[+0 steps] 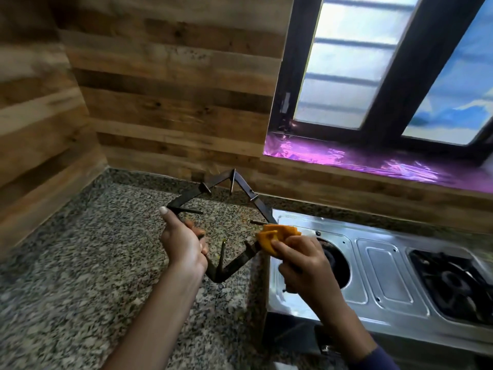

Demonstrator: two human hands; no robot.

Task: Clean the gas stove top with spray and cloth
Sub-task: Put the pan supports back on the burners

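Note:
A dark square metal pan support (241, 186) is lifted above the granite counter, tilted toward the wall. My left hand (184, 243) grips its left side, thumb up along the bar. My right hand (301, 259) pinches a folded orange cloth (277, 236) against the support's right corner. The steel gas stove (384, 273) lies to the right. Its left burner opening (337, 265) is bare and partly hidden by my right hand. No spray bottle is in view.
The right burner (453, 284) still carries its pan support. Speckled granite counter (80, 263) spreads left of the stove. Wood-panel walls (165, 89) close the corner behind. A window (373, 62) with a purple-lit sill (346, 156) sits above the stove.

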